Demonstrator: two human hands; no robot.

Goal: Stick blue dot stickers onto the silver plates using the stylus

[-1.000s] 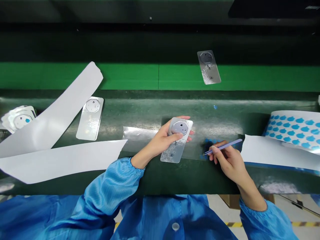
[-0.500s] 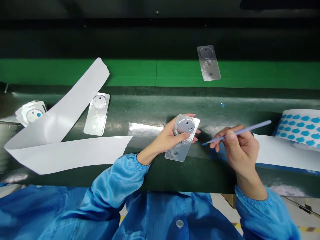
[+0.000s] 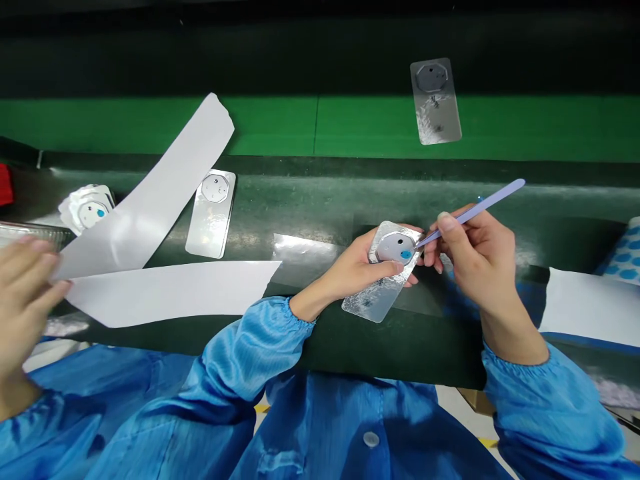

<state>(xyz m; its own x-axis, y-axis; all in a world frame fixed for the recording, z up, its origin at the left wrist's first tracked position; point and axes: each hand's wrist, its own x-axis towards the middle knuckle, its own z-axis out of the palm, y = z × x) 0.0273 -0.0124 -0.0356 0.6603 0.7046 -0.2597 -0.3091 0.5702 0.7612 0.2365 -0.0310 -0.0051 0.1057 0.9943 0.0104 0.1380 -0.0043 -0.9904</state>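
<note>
Plate (image 3: 373,301) was clasped by thumb and fingers of the left hand (image 3: 358,267). Tweezers (image 3: 494,199) were pinched in the right hand (image 3: 477,260), tips just beside the plate's blue dot (image 3: 406,254). I saw bare bench (image 3: 357,350) between plate and front edge.

The left hand (image 3: 367,263) holds a silver phone-back panel (image 3: 373,300) at a tilt, thumb near its octagonal disc (image 3: 389,247). The right hand (image 3: 473,257) grips purple tweezers (image 3: 493,199), tips just beside a blue sticker (image 3: 406,255) on that disc; contact is unclear. Further left, a folded white strip (image 3: 175,290) lies on the dark green bench (image 3: 310,187), near another silver panel (image 3: 210,223). A third panel (image 3: 437,110) rests beyond on the bright green surface (image 3: 365,127). At the left edge, a co-worker's blurred hand (image 3: 23,300) hovers.
</note>
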